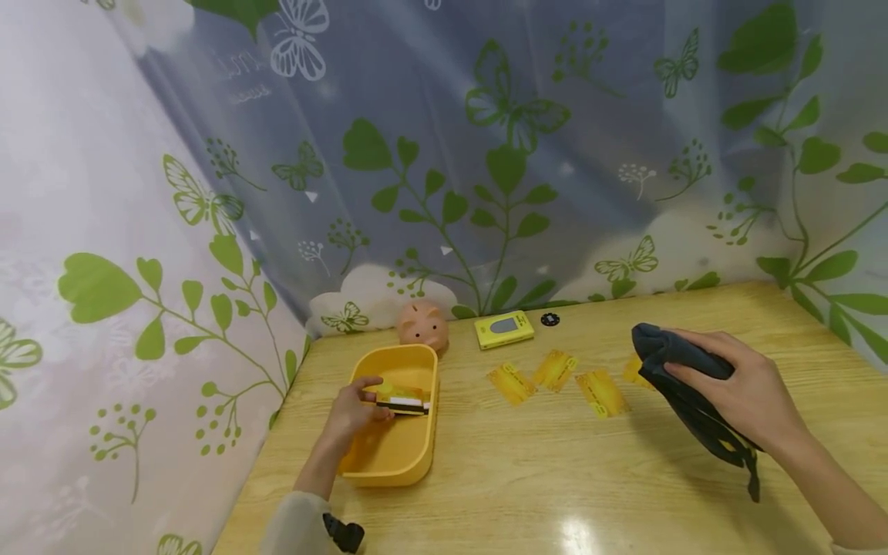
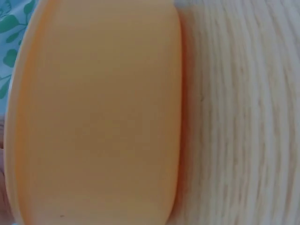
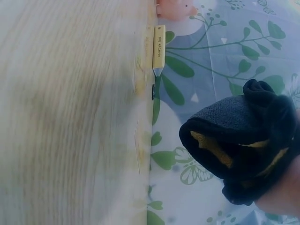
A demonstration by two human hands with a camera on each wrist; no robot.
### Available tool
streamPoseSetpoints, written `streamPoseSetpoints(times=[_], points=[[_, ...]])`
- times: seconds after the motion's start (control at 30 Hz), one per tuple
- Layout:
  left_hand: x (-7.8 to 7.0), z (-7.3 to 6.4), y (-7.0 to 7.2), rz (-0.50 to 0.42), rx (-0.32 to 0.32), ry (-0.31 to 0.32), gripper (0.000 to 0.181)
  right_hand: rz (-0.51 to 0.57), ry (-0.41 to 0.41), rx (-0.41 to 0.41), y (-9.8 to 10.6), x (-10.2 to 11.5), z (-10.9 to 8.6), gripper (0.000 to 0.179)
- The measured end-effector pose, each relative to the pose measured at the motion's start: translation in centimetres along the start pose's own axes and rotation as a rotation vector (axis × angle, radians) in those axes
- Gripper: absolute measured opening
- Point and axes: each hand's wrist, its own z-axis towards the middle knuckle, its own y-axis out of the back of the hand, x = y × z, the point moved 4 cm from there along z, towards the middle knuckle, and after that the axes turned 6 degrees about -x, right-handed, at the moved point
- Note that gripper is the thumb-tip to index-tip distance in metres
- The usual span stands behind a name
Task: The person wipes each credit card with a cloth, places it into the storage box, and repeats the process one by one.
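My right hand [image 1: 752,393] grips a dark navy cloth pouch [image 1: 694,401], lifted over the right side of the table. In the right wrist view the mouth of the pouch [image 3: 211,126] gapes, showing a yellowish lining, and a dark cord end dangles from it in the head view. My left hand [image 1: 350,412] reaches over the left rim of a yellow plastic bin [image 1: 388,459]. Its thumb and fingers pinch the end of a slim black-and-white item [image 1: 405,405] inside, beside something yellow [image 1: 409,391]. In the left wrist view the bin's outer wall [image 2: 103,112] hides that hand's fingers.
Behind the bin sits a pink piggy bank [image 1: 422,327]. A yellow box [image 1: 504,330] and a round black chip [image 1: 550,319] lie toward the back. Several yellow cards, including a middle card [image 1: 555,370], are spread before them. A leaf-print curtain [image 1: 444,193] borders the table.
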Motion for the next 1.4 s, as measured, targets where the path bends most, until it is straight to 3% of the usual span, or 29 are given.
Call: streamPoseSetpoints(times=[0.47,0.83,1.03,1.2,1.4], points=[[0.0,-0.4,-0.4,0.084,0.017,-0.031,0.054,0.005,-0.021,0.005,0.3,-0.8,-0.3,0.053],[-1.7,-1.0,-0.2,0.307,-0.002,-0.125,0.050,0.005,-0.023,0.002,0.4,-1.3,-0.6,0.053],[-4.9,-2.1,-1.6,0.245,0.005,-0.253,0.046,-0.026,-0.038,-0.005,0.6,-1.7,-0.6,0.055],[-8.6,-3.4,-3.8,0.177,0.092,-0.367,0.048,-0.016,-0.040,-0.003,0.4,-1.8,-0.5,0.057],[-11.8,-4.6,-6.5,0.081,0.215,-0.397,0.049,-0.009,-0.050,0.006,0.0,-2.0,-0.4,0.057]])
